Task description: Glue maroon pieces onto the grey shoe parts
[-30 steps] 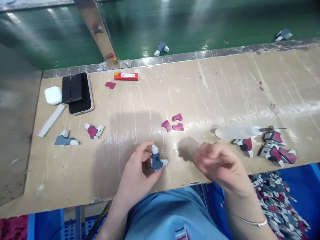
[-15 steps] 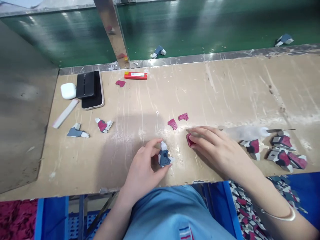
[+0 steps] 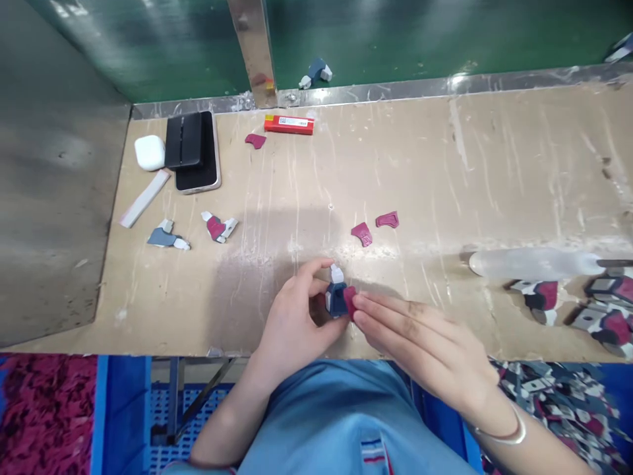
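My left hand (image 3: 297, 310) grips a small blue-and-white plastic part (image 3: 337, 298) between thumb and index finger, its white tip pointing up. Pinched in the fingers of my right hand (image 3: 420, 336) is a magenta plastic piece (image 3: 350, 302), held close against the right side of that part; whether they touch I cannot tell. Two loose magenta pieces, one flat (image 3: 362, 233) and one with a raised rim (image 3: 387, 220), lie on the table beyond my hands. Left of my left hand are a magenta-and-white assembly (image 3: 217, 227) and a blue-and-white one (image 3: 168, 236).
A translucent bottle (image 3: 534, 262) with a thin metal tip lies at right, near several assembled parts (image 3: 541, 298). At back left are a phone (image 3: 211, 178), a black case (image 3: 184, 142), a white case (image 3: 150, 152) and a red box (image 3: 289, 125). Blue bins (image 3: 123, 409) stand below the table edge.
My right hand has moved left with the magenta piece, bringing it up to the blue-and-white part. My left hand keeps its hold. The camera view has shifted.
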Demonstrator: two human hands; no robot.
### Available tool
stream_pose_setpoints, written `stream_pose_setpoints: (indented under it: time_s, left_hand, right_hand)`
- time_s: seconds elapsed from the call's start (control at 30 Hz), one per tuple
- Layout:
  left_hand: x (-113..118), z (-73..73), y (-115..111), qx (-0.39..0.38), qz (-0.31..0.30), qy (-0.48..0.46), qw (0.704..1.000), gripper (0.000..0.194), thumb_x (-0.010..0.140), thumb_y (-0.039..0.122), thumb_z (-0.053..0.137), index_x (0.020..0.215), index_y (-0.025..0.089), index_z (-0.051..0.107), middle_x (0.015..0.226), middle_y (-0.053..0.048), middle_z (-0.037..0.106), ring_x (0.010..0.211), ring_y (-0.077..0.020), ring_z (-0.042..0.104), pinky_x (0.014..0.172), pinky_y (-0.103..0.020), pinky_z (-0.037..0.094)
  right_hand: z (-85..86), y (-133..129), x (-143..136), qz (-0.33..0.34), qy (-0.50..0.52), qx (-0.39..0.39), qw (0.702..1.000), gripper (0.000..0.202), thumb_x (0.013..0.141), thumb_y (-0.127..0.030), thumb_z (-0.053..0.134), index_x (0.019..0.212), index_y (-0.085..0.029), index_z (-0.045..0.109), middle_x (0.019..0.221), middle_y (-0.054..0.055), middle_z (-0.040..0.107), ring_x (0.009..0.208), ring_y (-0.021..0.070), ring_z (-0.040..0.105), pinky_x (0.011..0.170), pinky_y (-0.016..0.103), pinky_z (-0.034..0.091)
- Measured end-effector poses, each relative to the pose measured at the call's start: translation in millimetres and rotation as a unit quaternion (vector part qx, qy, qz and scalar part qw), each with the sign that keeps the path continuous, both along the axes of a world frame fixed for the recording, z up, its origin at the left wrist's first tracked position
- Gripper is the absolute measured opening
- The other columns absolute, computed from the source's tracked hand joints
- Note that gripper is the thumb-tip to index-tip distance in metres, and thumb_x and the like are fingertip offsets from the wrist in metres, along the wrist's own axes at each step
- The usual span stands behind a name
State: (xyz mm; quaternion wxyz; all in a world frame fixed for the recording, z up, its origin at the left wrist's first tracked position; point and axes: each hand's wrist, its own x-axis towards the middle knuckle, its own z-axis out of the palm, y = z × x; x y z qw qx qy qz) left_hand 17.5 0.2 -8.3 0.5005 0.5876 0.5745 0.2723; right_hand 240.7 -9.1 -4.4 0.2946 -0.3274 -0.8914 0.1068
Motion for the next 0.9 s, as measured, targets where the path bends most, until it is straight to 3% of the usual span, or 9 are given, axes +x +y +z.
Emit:
stream_pose_setpoints:
  time_s: [0.2,0.37,0.47,0.7,0.8,0.9]
  left_hand:
    - [0,-1.5,0,0.017,0.004,-0.005,1.000,0.061,0.080,0.015,0.074,0.136,0.029,0.057,0.084,0.006,0.078,0.085,-0.0216,0.076,0.090,-0.037,0.059]
    - [0,-1.9,-1,0.023,0.007,0.005,1.000,0.064,0.079,0.012,0.073,0.137,0.030,0.055,0.083,0.007,0.077,0.090,-0.0229,0.077,0.091,-0.037,0.059]
    - [0,-3.4,-1,0.027,0.010,0.004,1.000,0.064,0.079,0.012,0.072,0.138,0.030,0.054,0.085,0.006,0.078,0.090,-0.0222,0.077,0.091,-0.037,0.060]
    - [-1,-8.9,-6,0.039,0.018,-0.017,0.999,0.063,0.082,0.012,0.074,0.140,0.031,0.056,0.092,0.005,0.079,0.092,-0.0210,0.075,0.095,-0.038,0.058]
    - [-5,-3.8,-9,0.022,0.006,-0.082,0.996,0.067,0.086,0.010,0.075,0.145,0.033,0.054,0.101,0.005,0.080,0.096,-0.0182,0.076,0.093,-0.032,0.059]
    - [-10,3.5,-11,-0.032,-0.016,-0.210,0.977,0.068,0.091,0.014,0.081,0.149,0.033,0.050,0.111,0.002,0.081,0.099,-0.0154,0.078,0.092,-0.027,0.061]
  right_hand:
    - [-9.0,1,-14,0.009,0.030,-0.018,0.999,0.031,0.106,-0.004,0.057,0.131,-0.010,0.075,0.131,0.012,0.083,0.133,0.0238,0.077,0.106,0.031,0.071]
    - [-12.1,0,-15,0.004,0.061,-0.014,0.998,0.030,0.109,-0.005,0.052,0.129,-0.011,0.074,0.127,0.011,0.084,0.130,0.0214,0.078,0.106,0.030,0.071]
    - [-12.5,2,-19,0.000,0.052,-0.029,0.998,0.025,0.108,-0.006,0.058,0.126,-0.011,0.074,0.123,0.011,0.085,0.125,0.0215,0.080,0.101,0.030,0.072]
    - [-18.6,12,-23,-0.028,0.139,-0.081,0.987,0.008,0.106,-0.014,0.070,0.110,-0.017,0.076,0.109,0.008,0.087,0.108,0.0230,0.083,0.093,0.038,0.074]
    - [-16.9,13,-23,-0.021,0.167,-0.094,0.981,0.010,0.104,-0.011,0.071,0.111,-0.017,0.075,0.110,0.009,0.087,0.105,0.0214,0.082,0.093,0.035,0.072]
    - [-11.3,12,-23,-0.009,0.185,-0.111,0.976,0.018,0.101,-0.006,0.069,0.113,-0.017,0.075,0.113,0.008,0.087,0.106,0.0202,0.082,0.095,0.033,0.071]
